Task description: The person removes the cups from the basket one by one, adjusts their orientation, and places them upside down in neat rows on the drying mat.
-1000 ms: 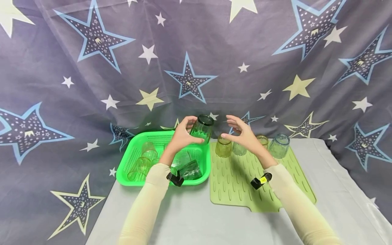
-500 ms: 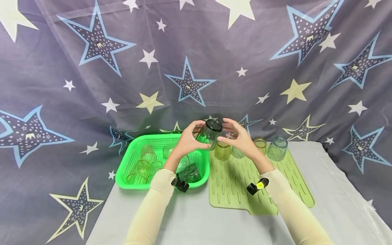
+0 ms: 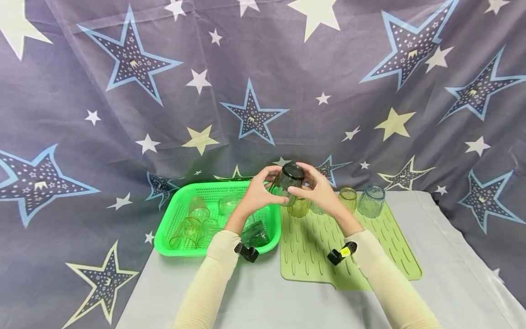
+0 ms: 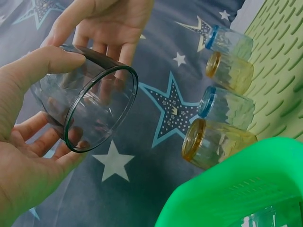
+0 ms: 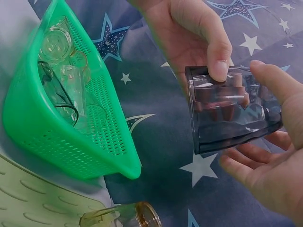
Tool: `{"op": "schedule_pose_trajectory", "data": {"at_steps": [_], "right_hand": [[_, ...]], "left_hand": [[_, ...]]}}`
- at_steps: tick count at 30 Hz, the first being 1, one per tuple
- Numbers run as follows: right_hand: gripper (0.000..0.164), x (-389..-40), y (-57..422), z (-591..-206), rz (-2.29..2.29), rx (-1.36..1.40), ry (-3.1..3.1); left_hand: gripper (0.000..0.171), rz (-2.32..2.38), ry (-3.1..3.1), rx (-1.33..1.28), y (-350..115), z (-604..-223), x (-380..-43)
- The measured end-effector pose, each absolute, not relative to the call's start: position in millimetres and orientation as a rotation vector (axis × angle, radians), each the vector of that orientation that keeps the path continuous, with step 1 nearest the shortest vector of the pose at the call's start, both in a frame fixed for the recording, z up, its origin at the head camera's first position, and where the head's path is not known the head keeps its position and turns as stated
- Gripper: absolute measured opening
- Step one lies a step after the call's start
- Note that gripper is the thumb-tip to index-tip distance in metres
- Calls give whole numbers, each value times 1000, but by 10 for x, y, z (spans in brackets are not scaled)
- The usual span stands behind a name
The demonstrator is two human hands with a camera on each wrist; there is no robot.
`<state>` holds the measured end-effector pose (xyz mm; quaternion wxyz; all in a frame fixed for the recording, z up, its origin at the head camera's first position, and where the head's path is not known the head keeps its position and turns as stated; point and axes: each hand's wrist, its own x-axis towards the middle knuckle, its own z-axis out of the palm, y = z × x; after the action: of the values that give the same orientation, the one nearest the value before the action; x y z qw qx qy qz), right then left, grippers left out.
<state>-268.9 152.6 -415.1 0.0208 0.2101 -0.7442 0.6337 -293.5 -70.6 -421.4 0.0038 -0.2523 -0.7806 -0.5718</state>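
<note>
A dark grey drinking glass (image 3: 283, 191) is held in the air above the gap between basket and mat, tilted, its wide rim facing down. My left hand (image 3: 260, 192) grips its left side, thumb in front and fingers behind. From the right, my right hand (image 3: 320, 189) holds the same glass near its base, with the thumb on its wall (image 5: 232, 113). Below the hands, a yellow glass (image 3: 298, 209) stands upside down on the green mat (image 3: 312, 256). Partly behind the right wrist is a pale blue glass (image 4: 227, 108).
To the left, a green plastic basket (image 3: 164, 242) holds several glasses lying about, among them another dark glass (image 3: 255, 234). Further right on the mat stand a yellow glass (image 3: 348, 197) and a blue glass (image 3: 371, 202). A starred curtain (image 3: 287, 68) hangs behind the table.
My left hand has carried the dark glass rightward from over the basket. My right hand has come in from the right and now holds it too.
</note>
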Motion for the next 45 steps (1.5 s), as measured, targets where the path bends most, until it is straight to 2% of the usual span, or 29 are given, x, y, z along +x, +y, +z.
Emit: {"op": "schedule_pose_trajectory", "data": {"at_steps": [28, 45], "right_hand": [[60, -2677, 1580, -4205, 2005, 565, -2332], [59, -2726, 1605, -4220, 2009, 560, -2319]], "left_hand": [[81, -1810, -2566, -921, -686, -4184, -2929], [77, -1852, -2681, -972, -928, -4065, -3032]]}}
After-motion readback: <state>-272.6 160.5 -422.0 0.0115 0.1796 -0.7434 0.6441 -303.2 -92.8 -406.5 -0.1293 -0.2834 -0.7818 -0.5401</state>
